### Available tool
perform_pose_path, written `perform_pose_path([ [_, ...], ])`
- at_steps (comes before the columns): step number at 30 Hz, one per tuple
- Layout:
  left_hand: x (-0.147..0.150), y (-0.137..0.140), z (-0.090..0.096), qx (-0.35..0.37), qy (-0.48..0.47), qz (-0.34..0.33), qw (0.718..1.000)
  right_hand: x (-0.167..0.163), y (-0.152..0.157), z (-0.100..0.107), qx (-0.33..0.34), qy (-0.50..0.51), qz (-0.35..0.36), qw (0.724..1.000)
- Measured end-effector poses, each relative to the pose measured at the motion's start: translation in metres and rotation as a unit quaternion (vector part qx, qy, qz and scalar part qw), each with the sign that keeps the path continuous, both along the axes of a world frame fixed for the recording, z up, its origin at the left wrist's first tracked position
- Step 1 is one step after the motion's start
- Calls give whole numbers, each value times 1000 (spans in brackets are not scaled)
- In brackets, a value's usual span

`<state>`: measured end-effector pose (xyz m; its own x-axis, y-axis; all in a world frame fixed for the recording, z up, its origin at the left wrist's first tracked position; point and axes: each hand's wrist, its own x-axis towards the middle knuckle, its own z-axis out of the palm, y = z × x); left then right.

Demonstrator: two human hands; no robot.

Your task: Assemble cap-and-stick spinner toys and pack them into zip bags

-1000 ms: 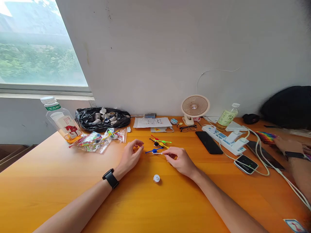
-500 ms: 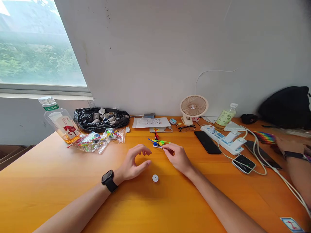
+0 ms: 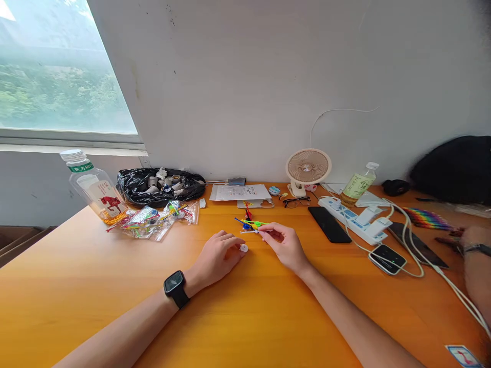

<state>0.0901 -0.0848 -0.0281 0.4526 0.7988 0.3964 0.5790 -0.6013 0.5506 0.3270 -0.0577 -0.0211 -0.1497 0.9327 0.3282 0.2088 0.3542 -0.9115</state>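
My left hand (image 3: 220,256), with a black watch on its wrist, is closed on a small white plastic disc (image 3: 244,248) with a hole in its middle. The disc shows at my thumb and fingertips, low over the table. Between thumb and forefinger my right hand (image 3: 284,244) pinches a thin white plastic stick (image 3: 250,232), which points left. Just behind the stick lies a small cluster of coloured plastic pieces (image 3: 248,223), blue, yellow, green and red. The stick partly overlaps them in view, and I cannot tell whether it touches them.
Clear packets of coloured parts (image 3: 148,224) and a large bottle (image 3: 97,189) stand left. Behind are a black bag of paper scraps (image 3: 161,186), papers (image 3: 240,192) and a fan (image 3: 307,168). To the right lie a phone (image 3: 329,224), a power strip (image 3: 353,221), cables and another person's arm (image 3: 475,260).
My left hand has taken the white disc from the table and brought it up toward the coloured pieces. My right hand still pinches the white stick, which now shows more clearly.
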Motion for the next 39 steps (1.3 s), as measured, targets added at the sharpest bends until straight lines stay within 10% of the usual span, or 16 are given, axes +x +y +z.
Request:
perform_pose_path([
  [6, -6, -1, 2, 24, -96, 107, 989, -3, -1, -7, -68, 70, 26, 995],
  [14, -4, 2, 2, -21, -66, -18, 997, -20, -9, -18, -46, 48, 114, 991],
  [22, -5, 4, 1, -12, -17, -12, 1000, -14, -11, -13, 41, -116, 85, 989],
  [39, -1, 1, 0, 37, 17, 15, 999, -16, -9, -17, 45, -127, 100, 986],
])
